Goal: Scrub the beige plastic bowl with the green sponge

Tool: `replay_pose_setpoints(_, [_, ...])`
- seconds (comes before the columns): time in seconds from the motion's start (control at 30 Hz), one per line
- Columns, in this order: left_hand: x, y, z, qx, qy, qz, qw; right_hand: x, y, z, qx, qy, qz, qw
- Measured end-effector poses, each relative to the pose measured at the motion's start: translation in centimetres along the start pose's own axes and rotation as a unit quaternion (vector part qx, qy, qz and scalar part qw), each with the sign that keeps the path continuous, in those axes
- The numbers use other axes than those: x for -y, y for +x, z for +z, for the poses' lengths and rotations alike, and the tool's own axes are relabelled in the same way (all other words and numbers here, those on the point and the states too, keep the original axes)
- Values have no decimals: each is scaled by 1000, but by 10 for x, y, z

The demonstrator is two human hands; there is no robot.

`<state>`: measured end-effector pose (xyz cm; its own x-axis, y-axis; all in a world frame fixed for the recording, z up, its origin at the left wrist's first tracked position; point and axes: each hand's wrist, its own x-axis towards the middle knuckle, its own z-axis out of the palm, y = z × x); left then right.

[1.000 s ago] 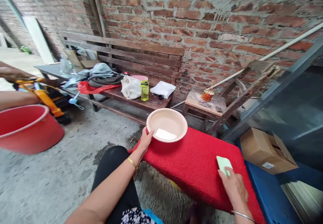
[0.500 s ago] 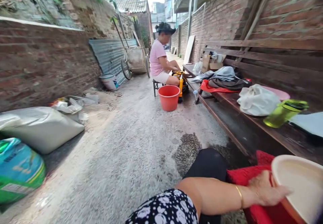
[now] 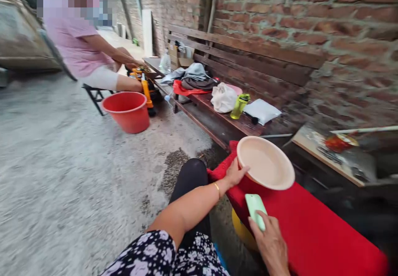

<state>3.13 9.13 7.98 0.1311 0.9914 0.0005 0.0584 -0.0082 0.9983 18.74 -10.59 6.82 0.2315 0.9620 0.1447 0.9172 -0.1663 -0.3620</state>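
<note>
My left hand [image 3: 235,174] grips the near rim of a cream plastic bowl [image 3: 266,163], which is tilted toward me on a red mat [image 3: 311,226]. My right hand [image 3: 271,245] holds a pale green bar, probably soap [image 3: 255,209], pressed against the near part of the red mat. The mat lies across a raised surface in front of my knees, and a yellow object [image 3: 242,230] shows under its near edge.
Another person in a pink top [image 3: 77,39] sits on a stool at the left beside a red bucket [image 3: 127,110]. A wooden bench [image 3: 217,110] along the brick wall holds clothes, a white bag [image 3: 223,98], a green bottle [image 3: 239,106]. A small table [image 3: 336,153] stands right.
The view swung far left down the alley and has come back to the right. My right hand with the green bar is in sight again, and the bowl now tilts toward me.
</note>
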Motion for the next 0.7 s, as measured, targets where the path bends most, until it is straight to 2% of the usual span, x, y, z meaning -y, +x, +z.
replay_pose_setpoints(0.1, [-1,-2,3,-13,13,-15,1000,-25,-12,-15,34,18,73,997])
replay_pose_setpoints(0.27, [-6,-4,17,-88,42,-67,993,-115,-50,-71,24,-19,252,967])
replay_pose_setpoints(0.33, [-8,-3,21,-106,43,-85,990,-125,-58,-83,13,-45,285,957])
replay_pose_setpoints(0.37, [-9,-2,23,-112,44,-91,989,-118,-59,-83,4,-51,282,958])
replay_pose_setpoints(0.43, [-10,-1,24,-118,47,-99,987,-87,-56,-69,-12,-44,232,972])
replay_pose_setpoints(0.57, [-8,-1,21,-117,42,-93,988,-6,-47,-23,-8,-4,67,998])
replay_pose_setpoints(0.63, [-7,0,19,-111,34,-82,990,9,-49,-10,-5,1,11,1000])
replay_pose_setpoints(0.7, [-7,0,19,-108,31,-76,991,-4,-57,-11,-4,-8,9,1000])
